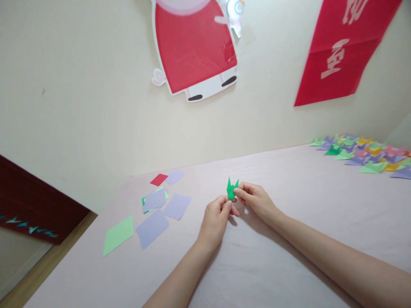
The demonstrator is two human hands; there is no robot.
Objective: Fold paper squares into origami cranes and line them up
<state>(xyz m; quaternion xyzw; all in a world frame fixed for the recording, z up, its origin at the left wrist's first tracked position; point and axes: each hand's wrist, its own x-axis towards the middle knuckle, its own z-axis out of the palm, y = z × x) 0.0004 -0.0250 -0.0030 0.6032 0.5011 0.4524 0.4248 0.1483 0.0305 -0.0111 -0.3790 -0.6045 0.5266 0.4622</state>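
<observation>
A small green folded paper piece (231, 190) with two pointed tips stands upright between my hands, above the pale pink surface (289, 256). My left hand (216, 218) pinches its lower part from the left with closed fingers. From the right, my right hand (255, 200) grips the same piece with thumb and fingertips pressed together.
Loose square papers lie to the left: a light green sheet (118, 235), several lilac sheets (152, 228) and a red sheet (159, 179). A heap of folded paper figures (366, 155) in many colours sits at the far right by the wall. A dark red board (35, 201) stands at the left.
</observation>
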